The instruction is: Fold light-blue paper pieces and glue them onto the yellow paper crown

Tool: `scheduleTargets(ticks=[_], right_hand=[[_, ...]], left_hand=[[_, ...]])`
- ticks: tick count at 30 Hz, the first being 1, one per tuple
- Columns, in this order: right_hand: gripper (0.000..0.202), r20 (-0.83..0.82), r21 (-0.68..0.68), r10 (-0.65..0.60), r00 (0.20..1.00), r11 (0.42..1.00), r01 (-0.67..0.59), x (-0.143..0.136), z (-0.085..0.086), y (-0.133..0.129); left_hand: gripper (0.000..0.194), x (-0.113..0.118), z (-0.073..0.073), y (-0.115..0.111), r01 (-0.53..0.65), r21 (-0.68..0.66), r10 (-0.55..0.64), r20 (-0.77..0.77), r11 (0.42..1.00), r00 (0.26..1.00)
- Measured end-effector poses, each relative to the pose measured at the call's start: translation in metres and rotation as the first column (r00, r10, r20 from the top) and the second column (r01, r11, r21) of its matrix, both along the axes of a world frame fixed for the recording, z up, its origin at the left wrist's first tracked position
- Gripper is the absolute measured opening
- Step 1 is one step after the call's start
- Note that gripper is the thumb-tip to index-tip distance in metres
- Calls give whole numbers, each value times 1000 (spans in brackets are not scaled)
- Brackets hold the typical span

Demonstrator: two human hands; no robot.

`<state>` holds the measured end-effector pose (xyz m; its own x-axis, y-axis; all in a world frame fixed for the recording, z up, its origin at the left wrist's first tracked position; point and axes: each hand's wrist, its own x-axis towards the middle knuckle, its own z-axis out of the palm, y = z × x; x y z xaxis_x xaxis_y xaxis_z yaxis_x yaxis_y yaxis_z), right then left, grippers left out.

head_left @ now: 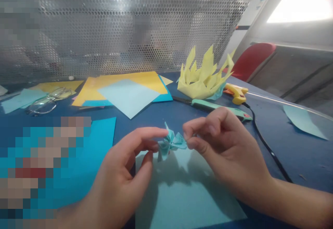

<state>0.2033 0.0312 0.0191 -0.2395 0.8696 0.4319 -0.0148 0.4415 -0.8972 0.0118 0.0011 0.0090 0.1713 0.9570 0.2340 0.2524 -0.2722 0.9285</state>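
A small light-blue folded paper flower (171, 141) with pointed petals is held up between my two hands. My left hand (127, 163) touches its left side with the fingertips, the index finger lying along a petal and the thumb lower down. My right hand (223, 142) pinches the tip of the right petal between thumb and index finger. Beneath them a pale blue-green paper sheet (187, 201) lies on the table, with the shadows of both hands falling across it.
A yellow spiky paper piece (197, 86) stands at the back right. Beside it lie a green-handled cutter (218, 107) and a yellow glue gun (236, 94) with a black cord. Yellow sheets (91, 86), a light-blue square (130, 95) and glasses (48, 100) lie further back. A bright blue sheet (101, 145) is at left.
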Motion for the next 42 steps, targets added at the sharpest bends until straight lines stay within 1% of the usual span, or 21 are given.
scheduleTargets(ticks=[2,4,7,10,12,14,15,17,18,20,21,24,25,28,30,32,34,36,38,40,42], right_hand=[[32,-25,-68,41,999,997,-43,1,0,3],[30,-47,-139,79,996,987,-85,2,-1,7],[26,-69,-212,107,992,970,-119,2,-2,12],[21,-42,-214,96,995,971,-102,2,-4,12],[16,33,-127,47,998,991,-43,1,-6,10],[14,149,69,-46,988,997,36,3,-8,7],[16,214,190,-93,972,980,52,4,-8,5],[23,336,386,-140,931,923,-1,6,-6,2],[24,382,445,-142,913,894,-47,7,-5,1],[22,432,497,-139,891,861,-107,8,-3,0],[21,439,505,-155,885,857,-100,8,-2,-1],[22,449,472,-207,869,881,-34,7,-3,0],[22,462,448,-200,864,894,-32,7,-4,0],[23,530,364,-131,838,928,-85,6,-7,1],[23,566,323,-95,819,939,-114,6,-7,2],[22,572,304,-56,818,941,-148,7,-7,2],[22,577,296,-1,817,932,-208,7,-7,1],[19,607,284,53,793,918,-278,7,-6,1],[16,650,263,73,757,913,-313,6,-6,1],[15,684,233,79,725,919,-320,5,-6,1],[17,694,227,85,715,916,-330,4,-6,1]], left_hand=[[37,0,0,0,-15,94,18,-30,995,999],[35,-1,0,0,-38,148,43,-32,988,999],[33,-2,1,1,-68,151,72,-24,986,997],[29,-3,2,2,-76,135,81,-28,988,996],[22,-3,3,2,-83,136,88,-30,987,996],[18,-2,4,2,-92,130,96,-29,987,995],[17,-2,5,2,-94,117,99,-30,989,995],[15,-2,6,1,-89,57,92,-42,994,995],[15,-2,6,0,-83,22,84,-52,996,995],[14,-2,6,-1,-74,-18,72,-76,997,994],[14,-2,6,-1,-79,-23,77,-87,997,993],[5,-3,3,0,-170,-47,167,-71,984,983],[7,-2,3,1,-215,-80,211,-52,973,976],[24,-2,2,5,-311,-215,323,20,926,946],[32,-2,2,8,-310,-295,334,34,904,942],[37,-2,3,9,-269,-341,287,4,901,958],[35,-2,3,9,-211,-344,210,-41,915,977],[32,-2,3,9,-152,-338,131,-85,929,988],[30,-2,3,8,-103,-332,64,-125,938,990],[26,-2,4,8,-82,-321,33,-157,944,987],[22,-1,4,9,-90,-323,38,-164,942,986]])
